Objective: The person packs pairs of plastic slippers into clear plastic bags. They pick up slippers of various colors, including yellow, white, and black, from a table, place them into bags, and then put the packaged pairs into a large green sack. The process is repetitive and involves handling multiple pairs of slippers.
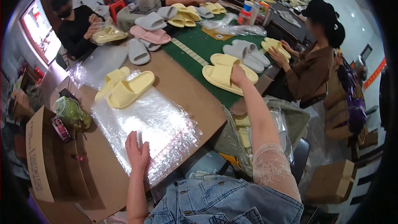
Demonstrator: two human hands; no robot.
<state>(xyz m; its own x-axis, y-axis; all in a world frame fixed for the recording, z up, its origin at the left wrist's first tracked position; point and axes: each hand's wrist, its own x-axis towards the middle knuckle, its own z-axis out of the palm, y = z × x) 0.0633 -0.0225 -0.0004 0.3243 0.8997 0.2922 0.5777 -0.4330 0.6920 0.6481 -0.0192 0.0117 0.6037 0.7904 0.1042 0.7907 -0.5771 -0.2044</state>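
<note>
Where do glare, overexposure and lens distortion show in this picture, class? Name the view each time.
Head view: strong glare whitens patches of the clear plastic by the left hand; head view: the bright opening at far left is overexposed; head view: fisheye distortion tilts that opening near the rim, and the corners go black.

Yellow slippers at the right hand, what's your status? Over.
Right hand at yellow slippers, grip unclear. Left hand open on clear plastic. Gray slippers just beyond; nothing visibly blocking.
</note>
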